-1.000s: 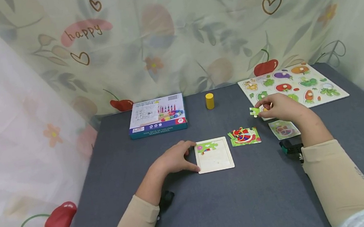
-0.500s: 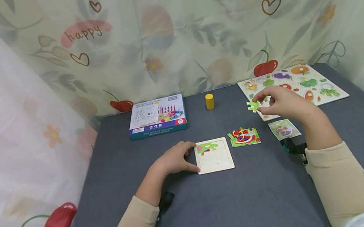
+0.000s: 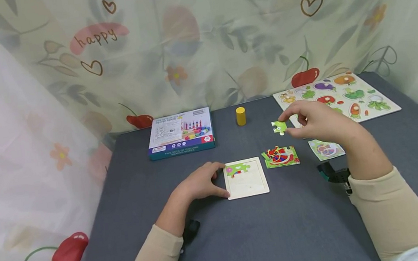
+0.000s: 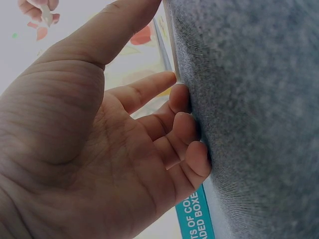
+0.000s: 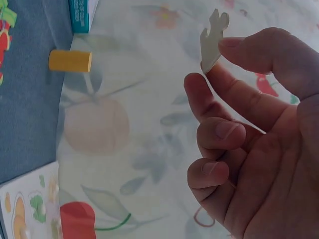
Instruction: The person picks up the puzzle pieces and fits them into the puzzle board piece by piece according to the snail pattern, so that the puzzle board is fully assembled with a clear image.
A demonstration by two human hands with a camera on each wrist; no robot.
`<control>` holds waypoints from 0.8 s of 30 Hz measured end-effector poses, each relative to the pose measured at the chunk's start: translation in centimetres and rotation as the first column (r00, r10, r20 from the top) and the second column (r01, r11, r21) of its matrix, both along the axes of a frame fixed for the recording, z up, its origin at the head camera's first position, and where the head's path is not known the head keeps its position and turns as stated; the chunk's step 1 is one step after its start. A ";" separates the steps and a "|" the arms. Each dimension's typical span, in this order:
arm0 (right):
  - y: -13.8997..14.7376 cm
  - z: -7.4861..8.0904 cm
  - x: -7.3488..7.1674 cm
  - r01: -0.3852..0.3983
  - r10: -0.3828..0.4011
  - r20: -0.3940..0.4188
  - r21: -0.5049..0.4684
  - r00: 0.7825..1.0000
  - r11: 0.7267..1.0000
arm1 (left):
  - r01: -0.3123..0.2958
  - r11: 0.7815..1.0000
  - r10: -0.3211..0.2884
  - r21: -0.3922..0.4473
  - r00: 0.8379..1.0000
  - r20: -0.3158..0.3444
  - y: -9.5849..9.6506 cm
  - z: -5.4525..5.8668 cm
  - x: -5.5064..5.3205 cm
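A square wooden puzzle tray (image 3: pixel 247 185) lies flat on the table, a green puzzle section (image 3: pixel 238 169) in its upper left corner. My left hand (image 3: pixel 196 182) rests beside it, index fingertip and thumb tip touching the two corners of its left edge. In the left wrist view the other fingertips of the left hand (image 4: pixel 144 149) lie on the cloth. My right hand (image 3: pixel 323 123) pinches a green jigsaw piece (image 3: pixel 280 128) between thumb and index finger, raised over the table. The right wrist view shows the piece's pale side (image 5: pixel 213 42); the other fingers are loosely curled.
Right of the tray lies a pile of red and green puzzle pieces (image 3: pixel 282 157), then a small picture card (image 3: pixel 326 149). A vegetable peg board (image 3: pixel 380 105) stands back right. A yellow cylinder (image 3: pixel 241 117) and a flat box (image 3: pixel 180 134) are at the rear, before a patterned curtain (image 3: pixel 213 38).
My right hand has moved left with the jigsaw piece, away from the peg board. The left hand and the tray have stayed in place.
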State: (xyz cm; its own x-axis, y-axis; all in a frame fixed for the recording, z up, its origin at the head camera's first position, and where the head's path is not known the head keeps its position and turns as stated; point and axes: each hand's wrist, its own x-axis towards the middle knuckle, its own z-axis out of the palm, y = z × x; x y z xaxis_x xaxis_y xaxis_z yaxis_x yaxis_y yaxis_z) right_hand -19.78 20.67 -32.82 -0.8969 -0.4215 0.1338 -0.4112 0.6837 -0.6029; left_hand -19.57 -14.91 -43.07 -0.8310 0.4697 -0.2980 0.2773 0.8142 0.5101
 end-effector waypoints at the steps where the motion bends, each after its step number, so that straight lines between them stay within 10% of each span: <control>1: -0.2 0.0 0.1 -0.011 0.011 -0.002 0.006 1.000 1.000 | 0.000 1.000 0.000 0.000 1.000 0.000 0.0 0.0 0.0; 24: -5.5 -3.7 -0.9 -0.177 0.174 0.046 0.085 0.984 0.980 | -0.008 1.000 0.008 -0.010 1.000 -0.002 -0.1 -0.2 0.0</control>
